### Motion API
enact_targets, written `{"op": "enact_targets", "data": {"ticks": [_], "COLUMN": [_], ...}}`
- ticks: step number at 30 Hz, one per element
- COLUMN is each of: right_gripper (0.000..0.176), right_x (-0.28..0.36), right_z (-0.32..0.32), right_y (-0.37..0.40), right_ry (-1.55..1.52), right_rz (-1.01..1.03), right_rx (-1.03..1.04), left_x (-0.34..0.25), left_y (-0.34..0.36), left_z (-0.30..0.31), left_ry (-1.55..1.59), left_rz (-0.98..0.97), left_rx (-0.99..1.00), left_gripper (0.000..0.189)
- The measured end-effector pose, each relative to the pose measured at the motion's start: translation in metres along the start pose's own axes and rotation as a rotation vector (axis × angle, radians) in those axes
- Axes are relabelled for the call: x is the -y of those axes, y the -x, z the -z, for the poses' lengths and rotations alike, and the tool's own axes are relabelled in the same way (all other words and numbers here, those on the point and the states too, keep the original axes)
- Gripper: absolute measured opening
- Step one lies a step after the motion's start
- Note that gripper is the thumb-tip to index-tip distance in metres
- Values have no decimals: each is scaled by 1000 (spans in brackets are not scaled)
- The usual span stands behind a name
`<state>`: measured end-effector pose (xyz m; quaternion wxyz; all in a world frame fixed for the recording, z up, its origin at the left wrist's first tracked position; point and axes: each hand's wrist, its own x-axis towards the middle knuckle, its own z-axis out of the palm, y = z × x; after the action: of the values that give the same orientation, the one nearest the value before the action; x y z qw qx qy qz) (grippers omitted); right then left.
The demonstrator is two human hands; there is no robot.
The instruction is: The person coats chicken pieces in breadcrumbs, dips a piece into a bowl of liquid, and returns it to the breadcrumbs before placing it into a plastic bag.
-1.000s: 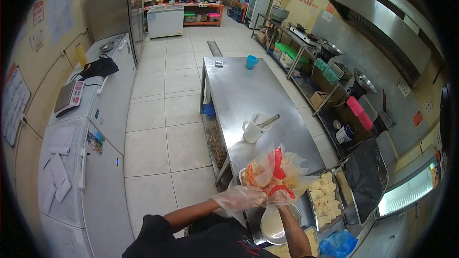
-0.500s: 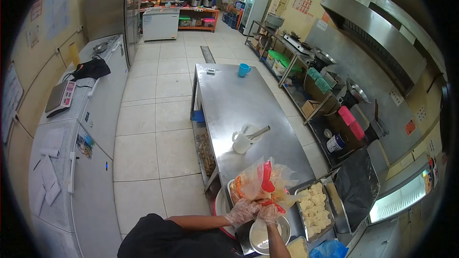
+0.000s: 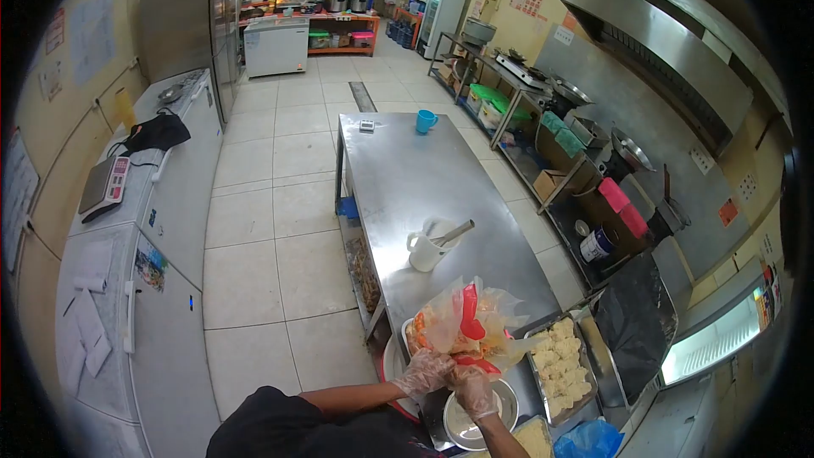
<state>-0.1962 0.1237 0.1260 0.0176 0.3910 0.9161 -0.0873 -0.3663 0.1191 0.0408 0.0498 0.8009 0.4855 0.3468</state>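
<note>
Both my hands wear clear plastic gloves. My left hand [image 3: 424, 375] and my right hand [image 3: 475, 392] meet at the near side of a clear plastic bag [image 3: 469, 314] with red parts, above a round pot [image 3: 507, 417] with pale contents. Their fingers are closed together; whatever lies between them is hidden. Orange pieces show in and around the bag, which rests over a light container [image 3: 409, 332]. To the right sits a metal tray [image 3: 588, 407] of pale, lumpy coated pieces. Another tray [image 3: 547, 437] with pale crumbly contents is partly cut off below.
A white pitcher [image 3: 421, 254] with a metal-handled utensil stands on the steel table [image 3: 381, 195]; a blue mug [image 3: 426, 121] and small timer [image 3: 366, 125] are at its far end. A blue plastic bag [image 3: 587, 439] lies near right. Chest freezers [image 3: 174, 322] line the left, burners the right.
The view has shifted slightly. My two hands stay together by the bag, with the right hand turned a little and its fingers moved closer to the left.
</note>
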Motion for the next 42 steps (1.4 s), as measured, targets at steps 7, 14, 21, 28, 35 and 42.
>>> {"op": "enact_targets", "data": {"ticks": [7, 14, 21, 28, 35, 42], "right_gripper": [18, 34, 28, 28, 22, 20], "right_x": [-16, -25, -16, -17, -25, -25], "right_z": [8, 15, -2, -2, 0, 84], "right_y": [14, 15, 13, 20, 15, 18], "right_ry": [-235, -804, -1242, -1147, -1368, -1526], "right_rz": [-236, -746, -784, -725, -872, -848], "right_rx": [-407, -483, -591, -531, -548, -611], "left_x": [22, -47, -49, -37, -26, -19], "left_y": [28, -34, -33, -23, -20, -14], "left_z": [-61, 34, 23, 3, -7, -6], "left_ry": [-572, 354, 380, 205, 127, 125], "left_rz": [-269, 210, 448, 247, 182, 204], "left_rx": [-110, 56, 158, 229, 306, 278], "left_gripper": [30, 46, 46, 52, 51, 34]}}
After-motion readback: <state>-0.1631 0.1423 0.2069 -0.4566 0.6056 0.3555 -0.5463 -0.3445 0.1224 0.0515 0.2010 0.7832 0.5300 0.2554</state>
